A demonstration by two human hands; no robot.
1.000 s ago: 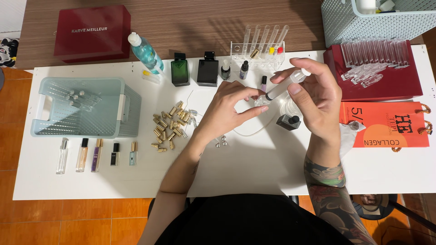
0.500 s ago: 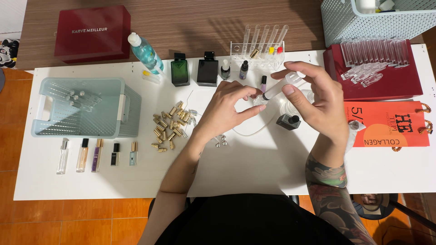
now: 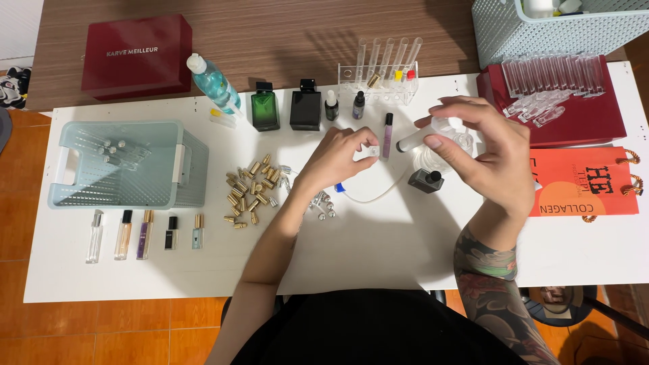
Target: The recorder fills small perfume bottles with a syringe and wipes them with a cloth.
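My right hand (image 3: 483, 152) holds a small clear vial (image 3: 414, 140) tilted, its end pointing left, above a clear bottle (image 3: 443, 152) on the white table (image 3: 378, 250). My left hand (image 3: 338, 157) pinches a tiny white cap (image 3: 371, 151) between thumb and fingers, just left of the vial and apart from it. A slim purple vial (image 3: 388, 134) lies between the hands. A small black-capped bottle (image 3: 426, 180) sits below the right hand, and a thin tube with a blue tip (image 3: 358, 196) curves across the table under the hands.
A pile of gold caps (image 3: 249, 190) and some silver sprayer parts (image 3: 322, 205) lie left of centre. A pale blue basket (image 3: 122, 165) stands at left with several filled vials (image 3: 145, 233) below it. Green and black bottles, a tube rack (image 3: 382, 71), a red tray (image 3: 561, 101) and an orange bag (image 3: 581, 182) line the back and right.
The hands have drawn apart: my left hand came off the vial with the small white cap, and my right hand lowered slightly with the vial.
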